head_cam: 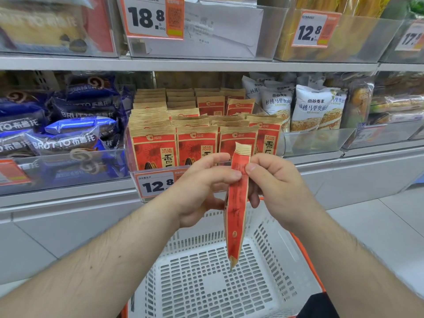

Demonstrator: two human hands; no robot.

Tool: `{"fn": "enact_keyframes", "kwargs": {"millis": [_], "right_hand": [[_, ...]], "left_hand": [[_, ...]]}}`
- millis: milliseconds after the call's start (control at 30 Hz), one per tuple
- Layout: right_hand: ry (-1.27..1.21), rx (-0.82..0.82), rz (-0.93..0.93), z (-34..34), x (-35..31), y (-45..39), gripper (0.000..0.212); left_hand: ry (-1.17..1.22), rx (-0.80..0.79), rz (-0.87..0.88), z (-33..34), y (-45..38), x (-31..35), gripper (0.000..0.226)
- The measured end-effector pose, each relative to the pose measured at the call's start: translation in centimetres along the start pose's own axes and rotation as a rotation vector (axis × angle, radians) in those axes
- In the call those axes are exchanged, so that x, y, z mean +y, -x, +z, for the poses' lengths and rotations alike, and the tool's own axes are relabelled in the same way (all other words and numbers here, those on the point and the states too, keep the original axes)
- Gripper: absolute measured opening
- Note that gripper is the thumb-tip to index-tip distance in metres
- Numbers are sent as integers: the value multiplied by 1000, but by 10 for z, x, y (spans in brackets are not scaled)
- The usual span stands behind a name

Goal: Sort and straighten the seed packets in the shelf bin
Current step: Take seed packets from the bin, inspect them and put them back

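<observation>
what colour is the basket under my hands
White, with an orange rim; the basket shows best in the head view.

A shop aisle with white metal shelves (188,64) that hold clear plastic bins. Blue snack bags (62,125) sit on the left and white bread bags (307,106) on the right. Orange price tags (151,17) hang on the bins. The floor (390,226) has pale shiny tiles. A white basket (206,283) with holes sits below.
</observation>
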State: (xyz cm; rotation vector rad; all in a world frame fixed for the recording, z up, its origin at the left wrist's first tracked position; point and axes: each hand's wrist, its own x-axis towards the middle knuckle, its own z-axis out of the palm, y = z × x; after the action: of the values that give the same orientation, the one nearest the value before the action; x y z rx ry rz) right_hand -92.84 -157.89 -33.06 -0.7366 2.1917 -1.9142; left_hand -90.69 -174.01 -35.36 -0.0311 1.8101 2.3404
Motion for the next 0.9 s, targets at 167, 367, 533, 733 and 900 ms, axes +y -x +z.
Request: {"fn": "enact_keyframes", "kwargs": {"millis": [167,367,533,733,900], "right_hand": [[-57,-6,2,0,3,-2,25],[-45,-9,-18,-2,5,0,33],[136,18,-34,-5,3,0,28],[402,-335,158,-25,2,2,16],[539,-420,189,-22,-2,5,15]], "left_hand": [[26,-85,16,1,0,1,74],[-13,-74,5,1,1,2,72],[-16,182,67,3,0,2,72],[113,411,173,-2,-4,6,58],[165,431,195,-4,-4,9,48]]}}
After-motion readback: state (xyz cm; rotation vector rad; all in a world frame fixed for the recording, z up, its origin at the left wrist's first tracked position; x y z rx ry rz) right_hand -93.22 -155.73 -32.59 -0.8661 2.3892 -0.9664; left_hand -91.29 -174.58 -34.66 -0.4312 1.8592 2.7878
